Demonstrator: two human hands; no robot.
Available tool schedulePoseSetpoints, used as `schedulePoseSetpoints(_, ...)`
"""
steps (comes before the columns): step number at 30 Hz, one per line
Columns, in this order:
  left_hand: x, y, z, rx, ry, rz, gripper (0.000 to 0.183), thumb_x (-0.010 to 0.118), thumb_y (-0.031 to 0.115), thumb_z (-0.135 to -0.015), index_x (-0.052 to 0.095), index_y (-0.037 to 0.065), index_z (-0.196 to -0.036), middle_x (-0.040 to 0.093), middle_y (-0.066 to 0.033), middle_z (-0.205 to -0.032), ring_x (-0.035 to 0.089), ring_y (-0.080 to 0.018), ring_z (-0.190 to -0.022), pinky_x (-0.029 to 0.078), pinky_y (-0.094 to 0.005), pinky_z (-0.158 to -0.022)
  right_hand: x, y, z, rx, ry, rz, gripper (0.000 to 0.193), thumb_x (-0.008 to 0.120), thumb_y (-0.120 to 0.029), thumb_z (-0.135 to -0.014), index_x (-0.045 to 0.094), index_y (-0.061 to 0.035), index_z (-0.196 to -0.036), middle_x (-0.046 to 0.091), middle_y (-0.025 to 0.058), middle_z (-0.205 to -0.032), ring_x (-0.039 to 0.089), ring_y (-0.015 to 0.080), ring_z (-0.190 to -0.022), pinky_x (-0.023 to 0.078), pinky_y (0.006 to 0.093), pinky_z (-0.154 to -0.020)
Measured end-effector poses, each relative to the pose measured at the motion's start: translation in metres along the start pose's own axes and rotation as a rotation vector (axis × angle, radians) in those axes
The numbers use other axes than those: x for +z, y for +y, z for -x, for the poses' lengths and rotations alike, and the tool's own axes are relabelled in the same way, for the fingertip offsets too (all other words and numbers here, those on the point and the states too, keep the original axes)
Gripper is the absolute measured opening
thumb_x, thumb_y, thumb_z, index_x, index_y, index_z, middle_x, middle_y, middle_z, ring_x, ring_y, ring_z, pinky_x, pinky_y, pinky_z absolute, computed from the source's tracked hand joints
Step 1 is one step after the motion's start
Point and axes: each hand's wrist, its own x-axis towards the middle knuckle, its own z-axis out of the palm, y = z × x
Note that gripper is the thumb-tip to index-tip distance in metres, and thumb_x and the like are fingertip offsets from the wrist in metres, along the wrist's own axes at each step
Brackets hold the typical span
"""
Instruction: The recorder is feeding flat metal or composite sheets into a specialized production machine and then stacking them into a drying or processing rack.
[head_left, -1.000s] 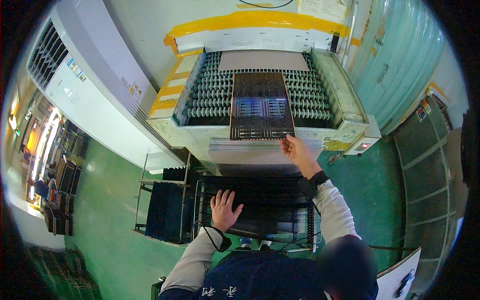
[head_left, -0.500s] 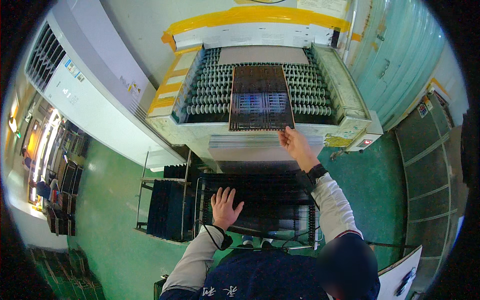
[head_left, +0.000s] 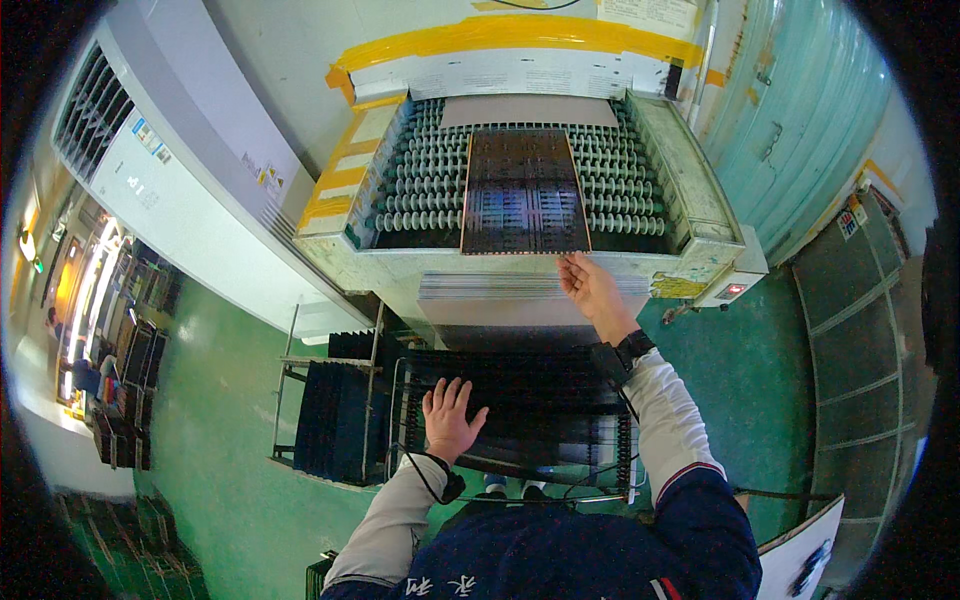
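Observation:
A dark rectangular circuit board panel [head_left: 525, 190] with copper-coloured edges lies on the conveyor's rows of white roller discs [head_left: 420, 195]. My right hand [head_left: 592, 290] is at its near right corner, thumb and fingers closed together on the near edge. Below, my left hand [head_left: 452, 418] is open with fingers spread, over a wire rack [head_left: 628, 450] filled with upright dark panels [head_left: 530, 400]. Whether its palm rests on them I cannot tell. Dark bands with a cable circle both wrists.
A stack of grey sheets [head_left: 520, 300] leans against the machine's front. Another rack of dark panels [head_left: 335, 420] stands at left, near a tall white air conditioner [head_left: 190, 180]. A grey sheet [head_left: 530, 110] covers the far rollers. A framed partition [head_left: 860, 350] stands at right.
The circuit board panel has slid slightly away from me along the rollers. My right hand stays by its near corner, and my left hand has hardly moved.

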Motion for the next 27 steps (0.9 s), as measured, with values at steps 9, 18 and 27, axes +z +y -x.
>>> schedulePoseSetpoints(9,-0.001,0.001,-0.002,0.029,0.064,0.016,0.064,0.070,0.050,-0.090,0.061,0.011,-0.141,0.056,-0.0130,-0.147,0.043,-0.0396,-0.144,0.030,-0.0600,-0.117,-0.005,0.019,0.014,0.000,-0.013,0.596,0.023,0.064,-0.025,-0.102,0.072,-0.0043,-0.108,0.075,0.0104,-0.104,0.071,0.0209,-0.088,0.057,0.0356,-0.076)
schedulePoseSetpoints(18,-0.003,0.003,-0.002,0.023,0.031,0.019,0.064,0.068,0.050,-0.092,0.059,0.012,-0.143,0.056,-0.0130,-0.148,0.042,-0.0393,-0.144,0.029,-0.0579,-0.118,-0.012,0.055,0.037,-0.707,-0.093,1.453,0.021,0.070,-0.013,-0.088,0.072,-0.0069,-0.107,0.072,0.0157,-0.106,0.067,0.0393,-0.098,0.055,0.0477,-0.084)
schedulePoseSetpoints(27,-0.001,0.001,-0.002,0.027,0.045,-0.005,0.064,0.068,0.049,-0.092,0.059,0.013,-0.143,0.056,-0.0121,-0.147,0.043,-0.0387,-0.144,0.029,-0.0577,-0.118,-0.009,0.052,0.042,-0.835,-0.083,1.634,0.025,0.072,-0.011,-0.084,0.071,-0.0079,-0.109,0.067,0.0149,-0.105,0.061,0.0397,-0.104,0.051,0.0508,-0.089)
